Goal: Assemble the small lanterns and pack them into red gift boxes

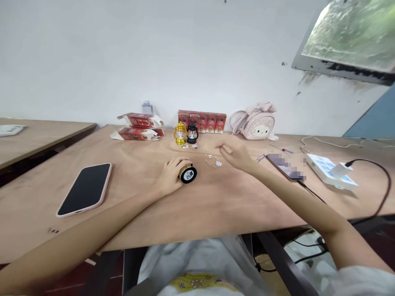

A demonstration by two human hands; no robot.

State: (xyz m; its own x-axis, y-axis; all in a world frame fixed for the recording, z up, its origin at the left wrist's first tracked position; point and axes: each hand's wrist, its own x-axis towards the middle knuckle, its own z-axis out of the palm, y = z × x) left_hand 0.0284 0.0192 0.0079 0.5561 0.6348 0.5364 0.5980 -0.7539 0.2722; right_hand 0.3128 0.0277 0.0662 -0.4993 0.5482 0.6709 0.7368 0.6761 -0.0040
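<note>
My left hand (173, 174) is wrapped round a small gold lantern (188, 175) lying on its side on the table. The lantern's round black base faces me, with a pale shape in its middle. Over the table to the right hovers my right hand (235, 155), thumb and fingertips drawn together; whatever they may hold is too small to make out. Beneath and left of it lie small white cut-out pieces (218, 163). Farther back, a gold lantern (180, 133) and a black lantern (192, 133) stand upright side by side, with more small pieces in front.
Red boxes (212, 122) line the wall, and opened red cartons (138, 133) lie left of them. A pink bag (261, 125) sits at the back right. One phone (84, 189) lies left; another phone (285, 165) lies right, near a power strip (331, 172) with cables.
</note>
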